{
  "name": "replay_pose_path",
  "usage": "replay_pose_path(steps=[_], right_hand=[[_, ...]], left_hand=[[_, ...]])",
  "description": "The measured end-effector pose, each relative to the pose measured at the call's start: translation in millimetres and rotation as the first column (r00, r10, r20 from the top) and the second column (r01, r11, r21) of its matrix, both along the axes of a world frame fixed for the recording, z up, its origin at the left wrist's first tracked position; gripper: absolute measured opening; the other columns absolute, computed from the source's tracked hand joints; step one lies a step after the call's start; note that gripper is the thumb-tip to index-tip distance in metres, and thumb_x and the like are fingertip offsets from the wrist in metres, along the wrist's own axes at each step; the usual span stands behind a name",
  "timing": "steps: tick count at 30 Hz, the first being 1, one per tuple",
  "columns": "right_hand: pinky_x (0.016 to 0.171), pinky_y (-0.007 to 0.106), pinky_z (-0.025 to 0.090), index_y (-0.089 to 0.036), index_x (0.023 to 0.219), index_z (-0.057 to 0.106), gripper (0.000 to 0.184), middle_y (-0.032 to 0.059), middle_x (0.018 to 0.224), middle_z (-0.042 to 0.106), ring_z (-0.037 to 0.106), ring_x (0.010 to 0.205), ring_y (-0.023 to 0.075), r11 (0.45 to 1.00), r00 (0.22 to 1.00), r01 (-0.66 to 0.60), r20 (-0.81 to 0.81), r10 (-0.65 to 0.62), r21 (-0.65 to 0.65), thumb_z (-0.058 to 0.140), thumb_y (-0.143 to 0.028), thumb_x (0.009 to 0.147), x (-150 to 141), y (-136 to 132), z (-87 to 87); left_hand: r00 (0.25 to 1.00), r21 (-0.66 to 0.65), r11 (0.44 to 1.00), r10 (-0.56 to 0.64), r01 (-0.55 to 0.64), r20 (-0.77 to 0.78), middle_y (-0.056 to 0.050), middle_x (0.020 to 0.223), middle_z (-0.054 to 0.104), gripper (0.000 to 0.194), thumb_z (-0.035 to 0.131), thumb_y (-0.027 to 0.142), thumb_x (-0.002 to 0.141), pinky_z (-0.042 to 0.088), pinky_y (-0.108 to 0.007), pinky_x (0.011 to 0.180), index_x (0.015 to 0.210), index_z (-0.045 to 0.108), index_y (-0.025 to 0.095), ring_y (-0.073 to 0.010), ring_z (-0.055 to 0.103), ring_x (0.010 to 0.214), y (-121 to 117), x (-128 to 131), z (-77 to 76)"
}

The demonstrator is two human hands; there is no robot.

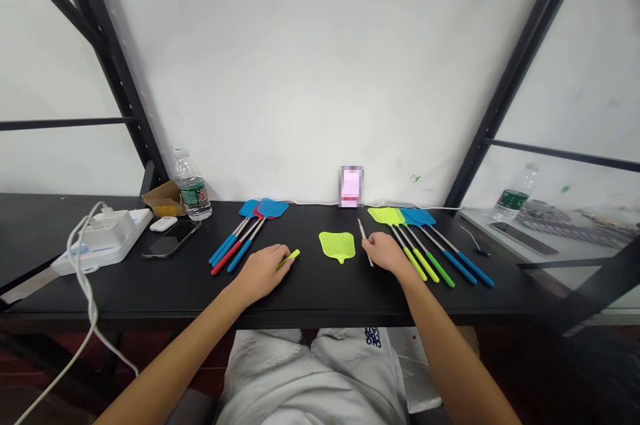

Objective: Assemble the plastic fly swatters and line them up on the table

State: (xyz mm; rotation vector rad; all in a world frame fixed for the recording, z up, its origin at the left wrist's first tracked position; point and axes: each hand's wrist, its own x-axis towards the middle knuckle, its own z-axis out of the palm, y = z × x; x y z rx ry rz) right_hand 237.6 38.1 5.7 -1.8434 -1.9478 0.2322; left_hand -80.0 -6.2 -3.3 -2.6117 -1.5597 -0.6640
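My left hand [264,272] rests on the black table with its fingers closed round a yellow-green handle [295,255], whose end pokes out to the right. In my right hand [383,250] is a thin silver rod [363,230], gripped near its middle and slanting away from me. Between the hands a loose yellow-green fly swatter head [337,246] lies flat, its short stem toward me. Left of it are several whole fly swatters [247,232] with blue and red handles. More fly swatters [425,245], yellow-green, green and blue, are fanned out beside my right hand.
A pixelated upright screen [351,186] leans at the wall. On the left stand a water bottle [192,188], a cardboard box [166,199], a phone [173,238], a white case [163,224] and a power strip [107,242] with cables. Black metal posts [515,72] flank the table [320,298].
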Motion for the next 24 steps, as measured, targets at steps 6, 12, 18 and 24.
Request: replay_pose_path(steps=[6, 12, 18, 24], right_hand=[[0.043, 0.023, 0.027, -0.019, 0.061, 0.048, 0.037, -0.0022, 0.049, 0.046, 0.043, 0.045, 0.0112, 0.997, 0.794, -0.064, -0.603, 0.073, 0.035, 0.05, -0.049, 0.083, -13, -5, 4.5], [0.035, 0.02, 0.021, -0.019, 0.069, 0.048, 0.031, -0.0024, 0.052, 0.052, 0.037, 0.036, 0.0061, 0.96, 0.432, -0.279, -0.89, 0.147, 0.023, 0.061, -0.045, 0.079, -33, -14, 10.1], [0.036, 0.018, 0.03, -0.017, 0.085, 0.053, 0.029, 0.0033, 0.065, 0.066, 0.053, 0.041, 0.0096, 0.921, 0.356, -0.382, -0.908, 0.221, 0.075, 0.06, -0.045, 0.081, -51, -22, 8.9], [0.037, 0.019, 0.03, -0.017, 0.085, 0.051, 0.032, 0.0032, 0.066, 0.068, 0.054, 0.041, 0.0096, 0.9, 0.321, -0.425, -0.913, 0.253, 0.1, 0.059, -0.048, 0.083, -56, -26, 9.1]], left_hand=[[0.968, 0.024, 0.995, -0.103, 0.1, 0.227, 0.0, 0.08, 0.054, 0.023, 0.041, 0.035, 0.096, 0.036, -0.026, 0.064, 0.093, 0.057, 0.02, -0.0134, 0.051, 0.068, -5, 7, 4.0], [0.913, 0.012, 0.988, -0.147, 0.154, 0.38, 0.002, 0.074, 0.049, 0.023, 0.042, 0.035, 0.096, 0.035, -0.024, 0.06, 0.09, 0.058, 0.02, -0.0115, 0.046, 0.064, -19, 25, 11.8], [0.91, -0.115, 0.963, -0.187, 0.244, 0.37, 0.002, 0.075, 0.052, 0.019, 0.044, 0.034, 0.094, 0.035, -0.023, 0.059, 0.089, 0.056, 0.02, -0.0104, 0.046, 0.063, -31, 42, 10.2], [0.915, -0.106, 0.962, -0.201, 0.252, 0.351, 0.002, 0.075, 0.054, 0.02, 0.042, 0.033, 0.094, 0.035, -0.023, 0.059, 0.09, 0.056, 0.02, -0.0111, 0.046, 0.064, -34, 41, 12.2]])
